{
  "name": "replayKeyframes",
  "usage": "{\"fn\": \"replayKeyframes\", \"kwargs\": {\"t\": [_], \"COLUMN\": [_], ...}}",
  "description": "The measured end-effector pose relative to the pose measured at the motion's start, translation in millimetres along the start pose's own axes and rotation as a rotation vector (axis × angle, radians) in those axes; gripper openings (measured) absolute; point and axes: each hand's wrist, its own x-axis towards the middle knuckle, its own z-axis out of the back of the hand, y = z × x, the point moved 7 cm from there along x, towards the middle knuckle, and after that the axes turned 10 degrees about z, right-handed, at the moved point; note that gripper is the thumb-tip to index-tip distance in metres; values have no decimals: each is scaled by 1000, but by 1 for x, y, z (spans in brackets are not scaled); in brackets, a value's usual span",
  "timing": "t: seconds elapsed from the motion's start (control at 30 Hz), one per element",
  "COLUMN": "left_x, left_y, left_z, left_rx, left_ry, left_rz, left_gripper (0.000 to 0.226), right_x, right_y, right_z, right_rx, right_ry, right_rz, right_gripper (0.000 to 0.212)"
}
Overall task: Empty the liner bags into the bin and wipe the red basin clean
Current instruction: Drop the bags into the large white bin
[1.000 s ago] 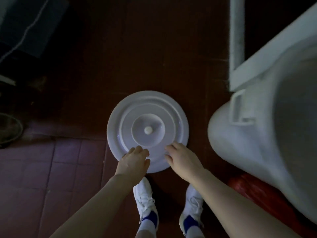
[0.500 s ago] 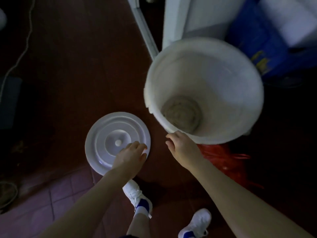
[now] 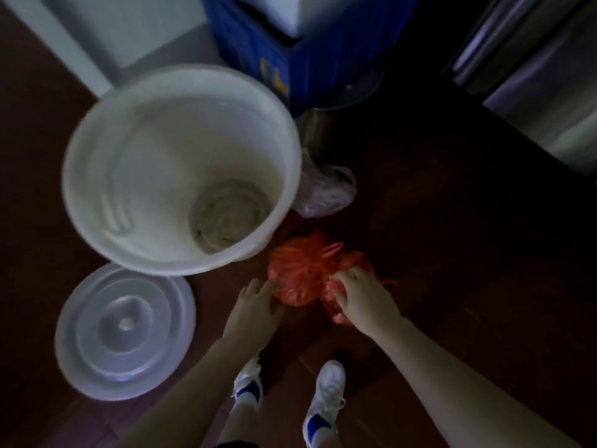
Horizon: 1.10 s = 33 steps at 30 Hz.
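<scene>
A tall white bin (image 3: 97, 176) stands open on the dark floor, with grey-brown waste at its bottom. Its round white lid (image 3: 126, 331) lies flat on the floor in front of it to the left. A crumpled red liner bag (image 3: 300, 270) sits on the floor just right of the bin's base. My left hand (image 3: 255, 310) touches the bag's near left edge with fingers apart. My right hand (image 3: 365, 299) rests on the bag's right side, fingers curled into the plastic. A pale translucent bag (image 3: 323, 192) lies behind it against the bin. No red basin is in view.
A blue crate (image 3: 290, 59) with a white box on it stands behind the bin. A metal pot (image 3: 315, 130) is wedged between crate and bin. A steel appliance (image 3: 533, 69) fills the upper right. White wall trim (image 3: 64, 53) runs at upper left. My white shoes (image 3: 326, 396) are below.
My view swung right from the lid to the bin and bags. Both hands left the lid and moved right onto the red liner bag.
</scene>
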Motion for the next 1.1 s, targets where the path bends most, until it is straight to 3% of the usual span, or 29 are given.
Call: {"fn": "replayKeyframes", "kwargs": {"t": [0.2, 0.37, 0.53, 0.63, 0.73, 0.83, 1.0, 1.1], "left_x": [94, 167, 194, 195, 196, 193, 177, 162], "left_y": [-11, 23, 51, 62, 72, 70, 32, 3], "left_z": [-99, -199, -258, -267, -265, -253, -219, -196], "left_rx": [120, 329, 258, 149, 135, 135, 95, 90], "left_ry": [117, 224, 217, 189, 143, 138, 143, 156], "left_rz": [-11, 17, 4, -23, -46, -55, -50, -23], "left_gripper": [64, 83, 67, 53, 47, 46, 41, 40], "right_x": [18, 45, 74, 89, 99, 98, 72, 48], "right_y": [-120, -200, -241, -252, -260, -260, -234, -218], "right_z": [-78, -178, -265, -294, -296, -281, -239, -202], "right_rx": [16, 75, 163, 208, 219, 176, 218, 260], "right_ry": [140, 257, 284, 255, 97, -39, 12, 42], "right_rz": [-293, -457, -516, -554, -592, -579, -490, -465], "right_gripper": [56, 75, 80, 70, 47, 42, 35, 44]}}
